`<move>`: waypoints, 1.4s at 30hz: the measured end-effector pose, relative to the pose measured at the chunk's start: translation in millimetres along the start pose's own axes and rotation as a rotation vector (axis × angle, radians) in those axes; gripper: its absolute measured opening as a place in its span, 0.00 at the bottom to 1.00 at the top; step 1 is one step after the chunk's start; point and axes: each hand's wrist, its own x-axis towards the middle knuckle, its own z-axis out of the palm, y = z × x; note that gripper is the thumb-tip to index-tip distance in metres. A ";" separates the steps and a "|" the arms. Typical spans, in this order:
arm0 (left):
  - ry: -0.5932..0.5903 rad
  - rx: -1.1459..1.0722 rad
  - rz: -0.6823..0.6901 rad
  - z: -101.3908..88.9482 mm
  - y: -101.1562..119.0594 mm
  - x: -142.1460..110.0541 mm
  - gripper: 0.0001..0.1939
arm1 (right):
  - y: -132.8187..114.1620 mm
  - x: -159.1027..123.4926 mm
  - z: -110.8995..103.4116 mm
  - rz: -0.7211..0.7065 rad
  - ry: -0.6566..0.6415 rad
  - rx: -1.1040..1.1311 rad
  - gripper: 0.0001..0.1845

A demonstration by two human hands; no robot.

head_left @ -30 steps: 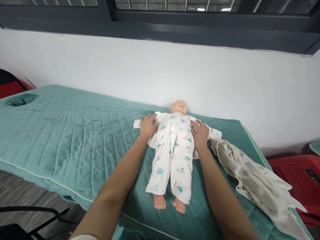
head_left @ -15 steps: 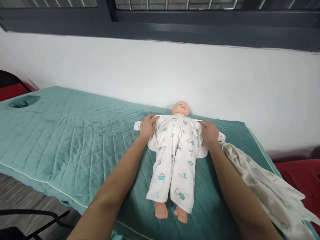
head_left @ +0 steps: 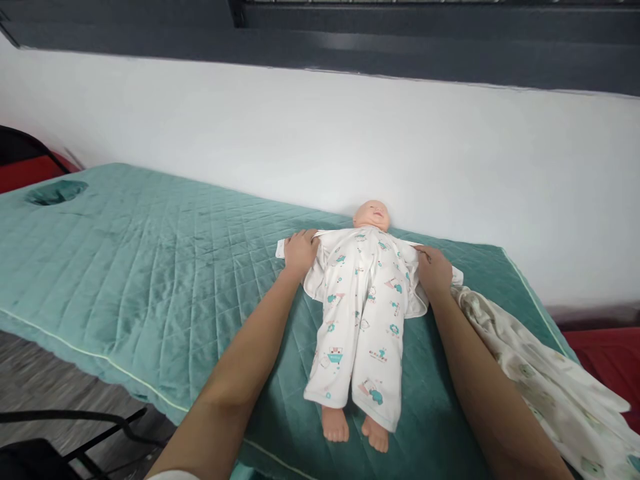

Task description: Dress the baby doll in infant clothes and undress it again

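A baby doll (head_left: 372, 215) lies on its back, its head by the wall and its bare feet toward me. Over its body are white printed trousers (head_left: 350, 333), reaching up almost to the neck. Under them spreads a white baby shirt (head_left: 314, 283), its hem showing on both sides. My left hand (head_left: 301, 252) is closed around the sleeve on the left, with the cuff sticking out beyond it. On the other side, my right hand (head_left: 433, 268) grips the opposite sleeve near the shoulder. The cloth between hands and doll looks taut. My fingertips are partly hidden.
A green quilted bed cover (head_left: 175, 267) with a hole (head_left: 57, 192) at the far left supports the doll. A crumpled pale cloth (head_left: 540, 380) lies at the right. Behind is a white wall (head_left: 250, 133). Red objects stand at both sides, and a black frame (head_left: 75, 417) at lower left.
The view has shifted slightly, so everything sits a little farther right. My hands stay at the sleeves, and the cloth at the shoulders appears drawn slightly outward.
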 end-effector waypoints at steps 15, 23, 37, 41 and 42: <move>-0.018 -0.119 -0.028 -1.0 0.0 5.0 0.16 | -186.2 24.1 25.2 -0.529 -0.534 -0.143 0.14; -0.042 -0.154 -0.038 0.7 -2.7 6.9 0.16 | -226.0 28.5 86.2 -0.871 -0.783 -0.527 0.15; -0.025 -0.231 -0.035 -13.7 -3.8 -0.8 0.20 | -220.1 48.8 38.0 -0.827 -0.930 -0.567 0.18; -0.097 -0.162 -0.045 -15.9 -5.3 -2.6 0.18 | -223.1 57.3 15.7 -0.800 -0.887 -0.647 0.15; -0.115 -0.131 -0.032 -16.9 -5.2 -3.5 0.17 | -223.3 59.6 11.5 -0.808 -0.868 -0.661 0.15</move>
